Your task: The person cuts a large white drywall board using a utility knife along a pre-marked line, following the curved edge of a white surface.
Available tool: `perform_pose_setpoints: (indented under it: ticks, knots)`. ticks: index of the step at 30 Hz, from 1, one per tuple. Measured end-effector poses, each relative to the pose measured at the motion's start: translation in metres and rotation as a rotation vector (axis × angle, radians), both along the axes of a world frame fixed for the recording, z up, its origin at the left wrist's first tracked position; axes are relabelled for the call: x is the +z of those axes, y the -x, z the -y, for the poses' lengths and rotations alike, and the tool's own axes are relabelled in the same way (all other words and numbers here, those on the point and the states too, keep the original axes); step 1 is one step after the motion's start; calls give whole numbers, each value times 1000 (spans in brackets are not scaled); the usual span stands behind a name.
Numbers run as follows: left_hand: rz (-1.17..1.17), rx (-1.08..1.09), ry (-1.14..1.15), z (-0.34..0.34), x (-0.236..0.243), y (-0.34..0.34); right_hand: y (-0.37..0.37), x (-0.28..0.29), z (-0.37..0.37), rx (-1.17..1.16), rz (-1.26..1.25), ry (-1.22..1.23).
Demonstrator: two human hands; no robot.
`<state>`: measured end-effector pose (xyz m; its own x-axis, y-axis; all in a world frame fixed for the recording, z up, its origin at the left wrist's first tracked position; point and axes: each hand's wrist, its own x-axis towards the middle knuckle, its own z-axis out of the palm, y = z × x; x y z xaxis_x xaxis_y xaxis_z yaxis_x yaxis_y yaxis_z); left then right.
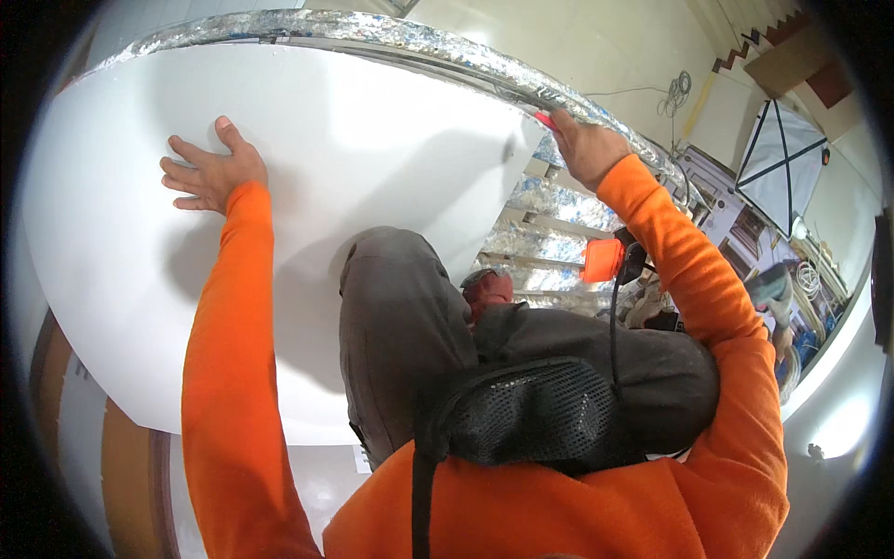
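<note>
A large white flat panel (372,121) lies across the splattered slats in front of me. My left hand (214,172) rests on its left part, palm down with the fingers spread. At the panel's far right corner, my right hand (591,149) is closed around a small red object (546,120). Only a bit of that object shows past my fingers, so its kind is hidden. It sits close to the panel's edge and the metal rail. My bent knee (396,279) is over the panel's near side.
A paint-spattered rail (400,33) curves along the far side. Splattered metal slats (535,244) show right of the panel. A bright orange piece (602,260) and a dark cord are near my right knee. Cables, a crossed-strap white panel (780,154) and clutter lie below right.
</note>
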<state>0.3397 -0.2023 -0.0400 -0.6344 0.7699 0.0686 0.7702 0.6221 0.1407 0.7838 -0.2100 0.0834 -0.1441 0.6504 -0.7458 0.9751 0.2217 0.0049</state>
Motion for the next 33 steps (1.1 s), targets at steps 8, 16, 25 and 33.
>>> perform_pose_setpoints:
  ticks: [8, 16, 25, 33]
  knots:
    - [35, 5, -4, -1, 5, -6, 25, -2, -21, 42, -70, 26]
    - [-7, 11, -13, 2, 1, -1, -3, -10, -7, 115, -108, -51]
    - [6, 9, 7, 4, 1, 4, -3, -14, 5, 83, -140, -67]
    - [54, 13, 30, -2, 3, -4, 8, -9, -5, 85, -83, -68]
